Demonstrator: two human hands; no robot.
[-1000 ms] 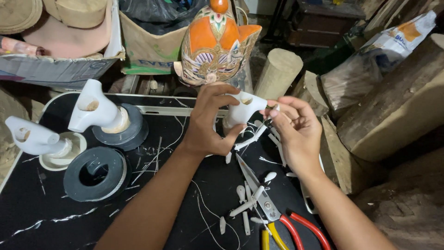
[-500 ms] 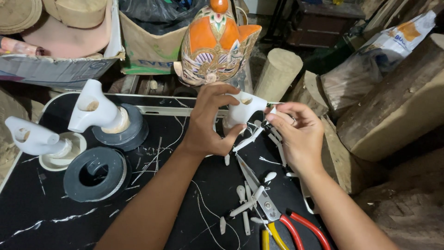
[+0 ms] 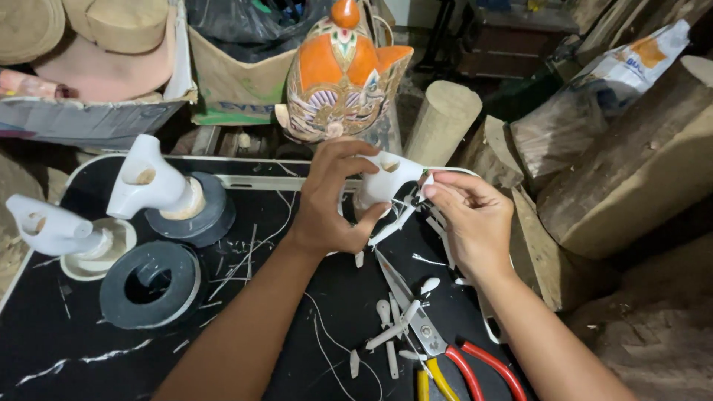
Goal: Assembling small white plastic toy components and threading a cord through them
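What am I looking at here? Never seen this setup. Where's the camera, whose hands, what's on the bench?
No machine here: one person works with bare hands, and the single camera sits on their head, looking down. The left hand grips a white carved piece above a black board. The right hand pinches a small white bit at that piece's edge. On the board lie two more white pieces standing on round bases, an empty dark ring, pliers with red and yellow handles, and scattered white pegs and slivers. Behind the board stands a painted orange mask, with wood logs to the right.
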